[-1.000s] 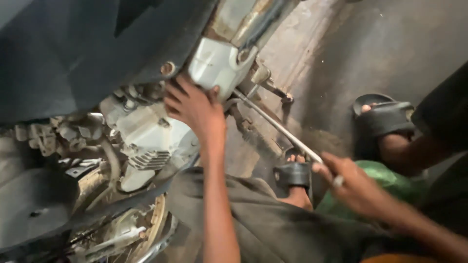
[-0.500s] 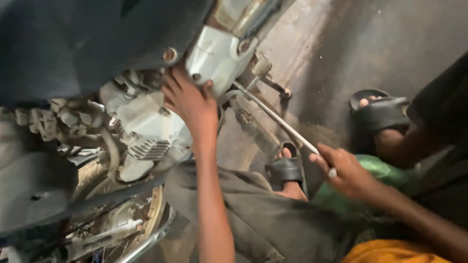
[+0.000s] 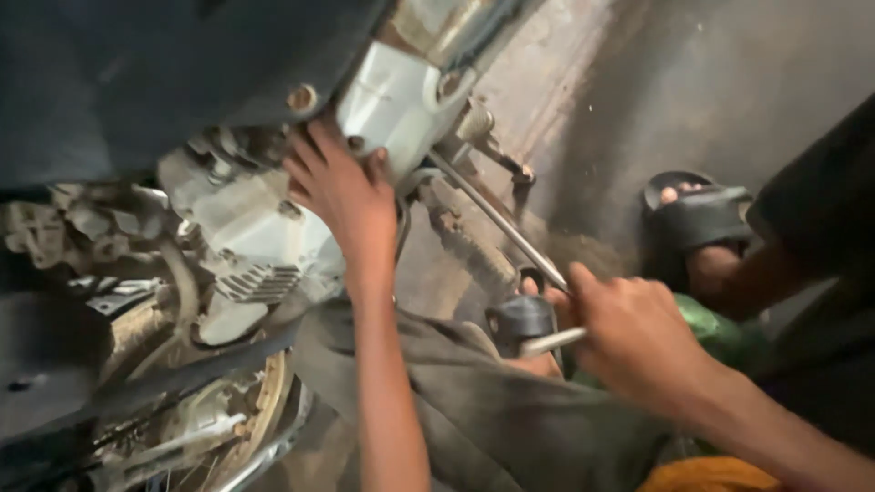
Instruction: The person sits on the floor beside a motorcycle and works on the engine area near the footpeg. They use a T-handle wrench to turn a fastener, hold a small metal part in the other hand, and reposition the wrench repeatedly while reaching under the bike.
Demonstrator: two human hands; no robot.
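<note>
1. Compared with the earlier frames, the right hand [image 3: 638, 342] is seen drawn slightly inward along the metal rod [image 3: 497, 219], toward the sandalled foot; the left hand [image 3: 342, 196] is kept on the engine.
2. The left hand is laid flat with fingers spread against the silver engine casing [image 3: 392, 100], at the joint between that casing and the pale engine block [image 3: 246, 228]. Nothing is gripped by it; it is pressed open-palmed on the metal.
3. The right hand is closed in a fist around the near end of the metal rod. A short length of the rod is seen protruding from the fist on the left side.
4. The metal rod is run diagonally from the fist upward to the underside of the engine casing, where its far end is hidden behind a foot-peg bracket [image 3: 492, 146].
5. A black sandal [image 3: 524, 319] is located just beside the right fist, below the rod.
6. A second black sandal [image 3: 697, 214] is located on the concrete floor [image 3: 638, 82], well apart to the right.
7. Grey trouser cloth [image 3: 474, 410] is spread beneath both forearms.
</note>
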